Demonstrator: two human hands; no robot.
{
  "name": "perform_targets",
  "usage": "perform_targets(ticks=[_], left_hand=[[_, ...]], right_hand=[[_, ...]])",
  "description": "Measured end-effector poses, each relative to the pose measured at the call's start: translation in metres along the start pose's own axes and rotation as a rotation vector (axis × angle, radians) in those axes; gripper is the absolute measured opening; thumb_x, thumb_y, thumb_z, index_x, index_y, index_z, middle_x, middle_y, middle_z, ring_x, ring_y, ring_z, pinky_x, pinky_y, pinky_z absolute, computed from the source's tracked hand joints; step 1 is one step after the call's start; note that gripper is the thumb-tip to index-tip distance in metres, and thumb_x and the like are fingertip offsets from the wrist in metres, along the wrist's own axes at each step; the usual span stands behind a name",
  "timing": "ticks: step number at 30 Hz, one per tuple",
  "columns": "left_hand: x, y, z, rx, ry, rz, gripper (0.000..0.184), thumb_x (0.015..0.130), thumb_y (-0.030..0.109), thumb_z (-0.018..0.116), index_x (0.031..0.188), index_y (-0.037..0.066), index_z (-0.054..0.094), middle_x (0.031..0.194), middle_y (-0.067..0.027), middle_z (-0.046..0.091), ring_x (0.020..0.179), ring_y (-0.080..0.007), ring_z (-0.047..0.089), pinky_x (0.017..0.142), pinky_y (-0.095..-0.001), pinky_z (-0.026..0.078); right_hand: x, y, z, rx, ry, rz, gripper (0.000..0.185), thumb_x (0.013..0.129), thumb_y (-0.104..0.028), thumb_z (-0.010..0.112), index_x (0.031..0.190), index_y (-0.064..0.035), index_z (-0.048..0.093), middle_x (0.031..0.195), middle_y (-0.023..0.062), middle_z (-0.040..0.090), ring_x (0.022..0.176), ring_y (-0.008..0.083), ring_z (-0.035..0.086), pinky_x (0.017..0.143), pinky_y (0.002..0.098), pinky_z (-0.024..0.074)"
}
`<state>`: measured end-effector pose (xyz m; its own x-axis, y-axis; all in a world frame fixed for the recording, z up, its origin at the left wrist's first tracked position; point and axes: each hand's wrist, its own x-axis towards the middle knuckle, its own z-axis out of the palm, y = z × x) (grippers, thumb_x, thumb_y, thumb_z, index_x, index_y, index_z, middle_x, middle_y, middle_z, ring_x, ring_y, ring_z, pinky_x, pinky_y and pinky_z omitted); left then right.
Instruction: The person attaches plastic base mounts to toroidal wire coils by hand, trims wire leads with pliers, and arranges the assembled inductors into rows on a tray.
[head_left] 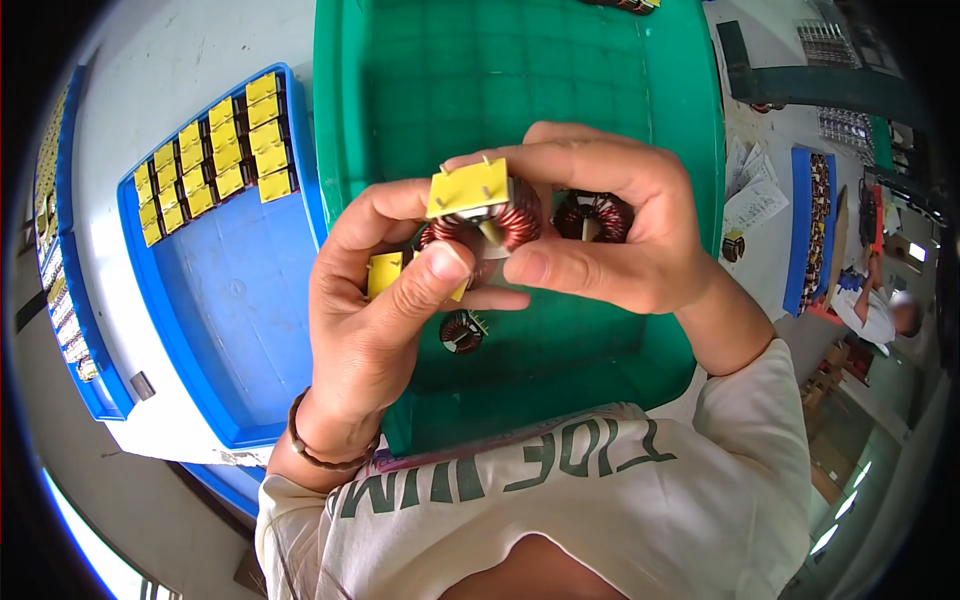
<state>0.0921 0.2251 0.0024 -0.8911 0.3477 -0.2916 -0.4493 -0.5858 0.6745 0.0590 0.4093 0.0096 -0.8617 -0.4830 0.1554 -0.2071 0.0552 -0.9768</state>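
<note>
Over a green bin (345,60), both hands hold one toroidal coil (470,192) with copper-coloured winding and a yellow pinned base plate turned up. My left hand (365,290) is closed, its thumb against the coil's lower left. A second yellow plate (384,272) shows between the left palm and fingers, partly hidden. My right hand (630,230) pinches the same coil from the right with thumb and fingers. Another coil (593,215) appears within the curl of the right hand; whether it is held or lies in the bin, I cannot tell. Below the hands, a coil (462,331) lies in the bin.
At left, a blue tray (225,330) holds rows of yellow-plated coils (225,145). Farther left stands another filled blue tray (105,390). To the right are papers (757,190), a loose coil (733,246), a blue tray of parts (812,230) and another person (875,310).
</note>
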Motion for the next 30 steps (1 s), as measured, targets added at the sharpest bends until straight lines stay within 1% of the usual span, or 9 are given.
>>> perform_targets(ticks=[4, 9, 13, 18, 20, 21, 23, 28, 30], left_hand=[[0.000, 0.002, -0.001, 0.018, 0.009, -0.034, 0.037, 0.085, 0.016, 0.062, 0.114, 0.003, 0.045, 0.102, -0.0181, 0.058, 0.085, -0.0292, 0.063, 0.069, -0.0400, 0.058], [0.002, -0.003, -0.005, 0.085, 0.009, 0.032, 0.043, 0.083, 0.018, 0.064, 0.118, 0.003, 0.044, 0.101, -0.0194, 0.058, 0.087, -0.0285, 0.062, 0.072, -0.0377, 0.056], [0.002, -0.005, -0.007, 0.095, -0.058, 0.027, 0.047, 0.081, 0.018, 0.066, 0.120, 0.002, 0.044, 0.101, -0.0206, 0.058, 0.090, -0.0294, 0.061, 0.076, -0.0355, 0.054], [0.003, -0.003, -0.008, 0.095, -0.063, -0.020, 0.051, 0.079, 0.018, 0.068, 0.121, 0.001, 0.043, 0.104, -0.0231, 0.056, 0.093, -0.0315, 0.059, 0.070, -0.0366, 0.057], [0.003, -0.003, -0.005, 0.097, -0.052, -0.014, 0.052, 0.079, 0.018, 0.068, 0.122, 0.001, 0.043, 0.105, -0.0237, 0.056, 0.093, -0.0319, 0.059, 0.068, -0.0370, 0.057], [0.003, -0.002, -0.003, 0.099, -0.043, -0.008, 0.053, 0.079, 0.018, 0.067, 0.123, 0.001, 0.042, 0.106, -0.0242, 0.055, 0.093, -0.0324, 0.059, 0.066, -0.0374, 0.058], [0.003, -0.001, 0.000, 0.101, -0.025, 0.005, 0.054, 0.080, 0.018, 0.066, 0.124, 0.000, 0.041, 0.107, -0.0253, 0.054, 0.094, -0.0332, 0.059, 0.062, -0.0382, 0.058], [0.005, -0.001, 0.000, 0.070, -0.010, -0.032, 0.056, 0.081, 0.021, 0.058, 0.127, -0.004, 0.038, 0.109, -0.0263, 0.053, 0.091, -0.0329, 0.058, 0.053, -0.0387, 0.059], [0.006, 0.000, -0.001, 0.059, -0.016, -0.048, 0.057, 0.081, 0.022, 0.056, 0.128, -0.004, 0.037, 0.109, -0.0261, 0.053, 0.090, -0.0331, 0.058, 0.053, -0.0387, 0.059]], right_hand=[[-0.002, -0.004, 0.002, 0.103, 0.008, 0.022, 0.045, 0.073, -0.007, 0.069, 0.115, 0.0041, 0.057, 0.074, 0.0038, 0.053, 0.062, 0.0102, 0.045, 0.055, 0.0181, 0.0366], [-0.004, 0.001, 0.009, 0.151, 0.110, -0.011, 0.043, 0.067, -0.005, 0.076, 0.106, 0.0027, 0.060, 0.076, 0.0043, 0.054, 0.061, 0.0095, 0.045, 0.055, 0.0179, 0.0374], [-0.003, 0.002, 0.009, 0.044, 0.155, -0.081, 0.038, 0.063, -0.001, 0.079, 0.096, 0.0003, 0.061, 0.077, 0.0048, 0.054, 0.061, 0.0091, 0.045, 0.055, 0.0179, 0.0379], [-0.002, 0.001, 0.007, 0.014, 0.136, -0.063, 0.034, 0.063, -0.004, 0.079, 0.091, -0.0016, 0.060, 0.078, 0.0047, 0.054, 0.061, 0.0088, 0.045, 0.056, 0.0185, 0.0384], [-0.001, 0.000, -0.002, 0.158, 0.046, 0.087, 0.034, 0.070, -0.005, 0.074, 0.099, -0.0006, 0.057, 0.083, 0.0059, 0.054, 0.063, 0.0089, 0.045, 0.056, 0.0191, 0.0386], [0.001, 0.000, -0.004, 0.159, 0.045, 0.087, 0.034, 0.070, -0.005, 0.074, 0.099, -0.0006, 0.057, 0.083, 0.0059, 0.054, 0.063, 0.0089, 0.045, 0.056, 0.0191, 0.0386], [0.003, 0.000, -0.007, 0.616, 0.302, 0.472, 0.033, 0.080, -0.004, 0.063, 0.111, 0.0006, 0.051, 0.090, 0.0086, 0.055, 0.071, 0.0109, 0.051, 0.061, 0.0208, 0.0429], [0.000, 0.011, 0.001, 0.481, 0.453, 0.443, 0.034, 0.085, -0.001, 0.053, 0.119, 0.0022, 0.046, 0.099, 0.0122, 0.055, 0.081, 0.0143, 0.057, 0.068, 0.0235, 0.0468], [0.001, 0.008, 0.000, 0.451, 0.433, 0.422, 0.035, 0.085, -0.001, 0.052, 0.119, 0.0023, 0.046, 0.100, 0.0126, 0.056, 0.083, 0.0149, 0.057, 0.070, 0.0240, 0.0471]])
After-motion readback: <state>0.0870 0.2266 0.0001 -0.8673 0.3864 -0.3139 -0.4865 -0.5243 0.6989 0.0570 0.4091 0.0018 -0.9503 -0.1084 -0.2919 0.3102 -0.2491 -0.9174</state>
